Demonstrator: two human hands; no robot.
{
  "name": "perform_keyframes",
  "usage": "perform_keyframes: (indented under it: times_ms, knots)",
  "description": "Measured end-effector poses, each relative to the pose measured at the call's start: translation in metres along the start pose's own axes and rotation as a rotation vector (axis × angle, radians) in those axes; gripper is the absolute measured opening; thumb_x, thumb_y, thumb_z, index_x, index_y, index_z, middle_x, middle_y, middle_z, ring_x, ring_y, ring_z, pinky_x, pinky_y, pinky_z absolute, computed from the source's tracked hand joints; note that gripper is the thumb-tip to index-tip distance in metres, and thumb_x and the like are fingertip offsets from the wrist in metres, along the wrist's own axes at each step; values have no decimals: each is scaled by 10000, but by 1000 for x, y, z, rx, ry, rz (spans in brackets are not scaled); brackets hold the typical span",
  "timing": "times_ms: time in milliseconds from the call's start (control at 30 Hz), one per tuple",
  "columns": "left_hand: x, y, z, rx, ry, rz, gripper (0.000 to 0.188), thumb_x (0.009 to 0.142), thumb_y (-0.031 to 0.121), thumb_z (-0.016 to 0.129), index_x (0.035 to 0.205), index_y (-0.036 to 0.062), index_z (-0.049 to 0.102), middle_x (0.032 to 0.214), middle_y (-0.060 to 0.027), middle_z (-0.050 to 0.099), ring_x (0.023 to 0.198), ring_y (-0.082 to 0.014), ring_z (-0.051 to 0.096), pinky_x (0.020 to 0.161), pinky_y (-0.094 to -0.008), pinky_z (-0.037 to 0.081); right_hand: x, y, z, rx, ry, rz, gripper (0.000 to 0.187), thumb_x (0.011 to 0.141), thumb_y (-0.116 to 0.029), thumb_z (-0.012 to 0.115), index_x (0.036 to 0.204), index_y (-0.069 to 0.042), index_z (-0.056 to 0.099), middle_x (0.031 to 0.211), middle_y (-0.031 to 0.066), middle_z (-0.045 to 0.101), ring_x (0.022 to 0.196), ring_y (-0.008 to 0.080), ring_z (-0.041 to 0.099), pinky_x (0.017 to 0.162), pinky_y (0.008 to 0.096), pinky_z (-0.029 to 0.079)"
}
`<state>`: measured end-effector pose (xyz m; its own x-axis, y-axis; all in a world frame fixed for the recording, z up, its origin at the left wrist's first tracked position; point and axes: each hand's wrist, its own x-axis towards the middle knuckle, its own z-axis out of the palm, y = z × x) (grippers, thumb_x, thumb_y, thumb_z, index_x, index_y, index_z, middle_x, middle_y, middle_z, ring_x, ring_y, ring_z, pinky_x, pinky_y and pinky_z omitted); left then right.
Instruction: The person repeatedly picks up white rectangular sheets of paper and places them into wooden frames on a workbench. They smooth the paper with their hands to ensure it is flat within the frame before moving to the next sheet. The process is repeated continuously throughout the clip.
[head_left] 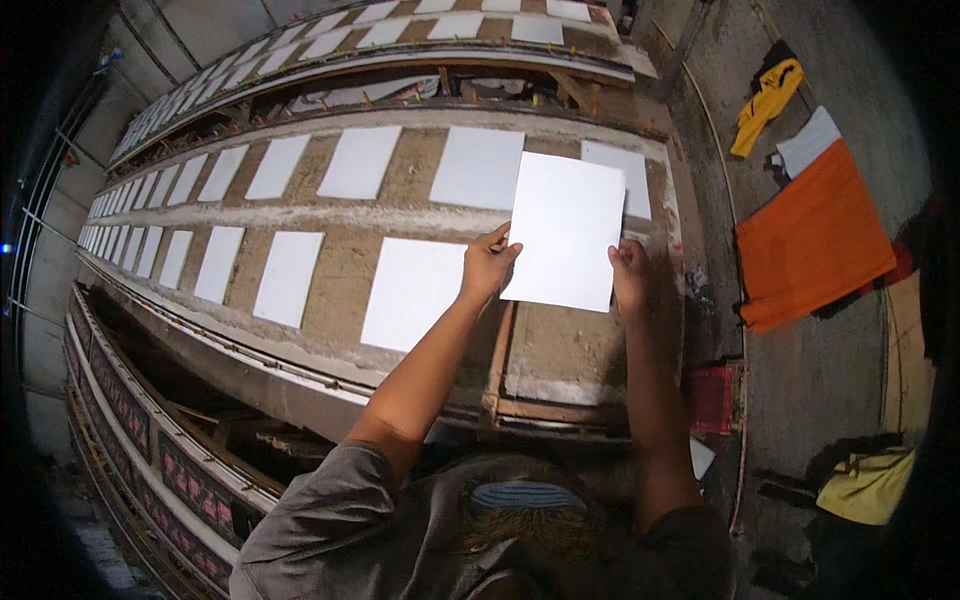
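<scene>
A plain white rectangular sheet (pixel 568 235) is held up in front of me, above a long brown table. My left hand (pixel 488 262) pinches its left edge between thumb and fingers. On the opposite edge, my right hand (pixel 631 272) grips near the lower corner. Whether the sheet is paper, board or cloth I cannot tell. Behind it lies another white sheet (pixel 630 170), partly covered by the one I hold. A further white sheet (pixel 405 290) rests on the table just left of my left hand.
Two rows of white sheets (pixel 290 270) run away leftward along the table (pixel 560 350). A second long table (pixel 500 57) with similar sheets stands beyond. Orange cloth (pixel 815 240) and yellow garments (pixel 765 105) hang or lie at right. Another bench (pixel 150 440) with dark pink-marked panels is at lower left.
</scene>
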<state>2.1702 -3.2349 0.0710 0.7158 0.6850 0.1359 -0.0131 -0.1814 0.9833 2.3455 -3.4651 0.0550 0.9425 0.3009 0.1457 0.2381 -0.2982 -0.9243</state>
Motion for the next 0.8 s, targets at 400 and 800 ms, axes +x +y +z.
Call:
perform_keyframes:
  times_ms: [400, 800]
  knots:
    - [-118, -39, 49, 681, -269, -118, 235, 835, 220, 768, 956, 23, 728, 940, -259, 706, 867, -453, 695, 768, -505, 555, -100, 107, -59, -172, -76, 134, 253, 865, -139, 783, 1056, 21, 745, 945, 206, 756, 860, 297, 741, 798, 376, 554]
    - [-124, -35, 63, 931, -256, -250, 198, 854, 139, 632, 975, 23, 739, 990, -251, 710, 929, -433, 706, 831, -511, 581, -110, 131, -56, -292, -124, 158, 246, 860, -130, 781, 1055, 17, 757, 968, 177, 768, 888, 275, 741, 820, 363, 560]
